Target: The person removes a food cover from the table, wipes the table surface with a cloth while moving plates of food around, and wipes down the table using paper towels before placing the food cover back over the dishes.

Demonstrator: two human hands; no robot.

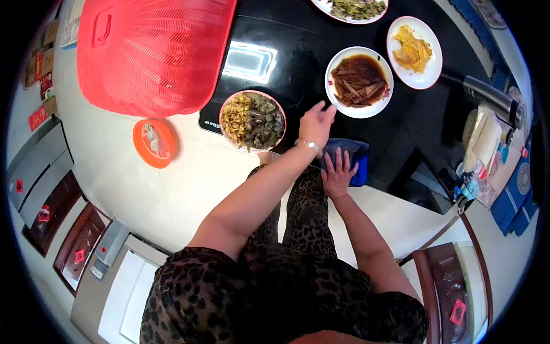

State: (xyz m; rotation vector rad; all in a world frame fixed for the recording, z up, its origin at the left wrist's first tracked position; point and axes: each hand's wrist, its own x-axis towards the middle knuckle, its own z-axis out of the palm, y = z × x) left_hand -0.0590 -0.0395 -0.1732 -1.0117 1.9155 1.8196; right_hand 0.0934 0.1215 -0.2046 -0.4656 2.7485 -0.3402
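Observation:
My left hand (318, 123), with a bracelet at the wrist, is above the table just below a white plate (335, 107) of dark brown strips (358, 80) in sauce. Its fingers are apart and partly bent, slightly blurred, and nothing shows in them. Spread flat, my right hand (339, 172) rests on a folded blue and grey cloth (360, 163) at the table's near edge. Left of my left hand stands a bowl (222, 129) holding yellowish strands and dark greenish-black pieces (263, 120).
On the black table (298, 34) are a big red mesh cover (154, 57), a plate of yellow food (412, 51), and a plate of greens (358, 8). An orange basin (139, 150) sits lower left. Beyond the right edge lie a dark cylinder (492, 96) and cloths (481, 137).

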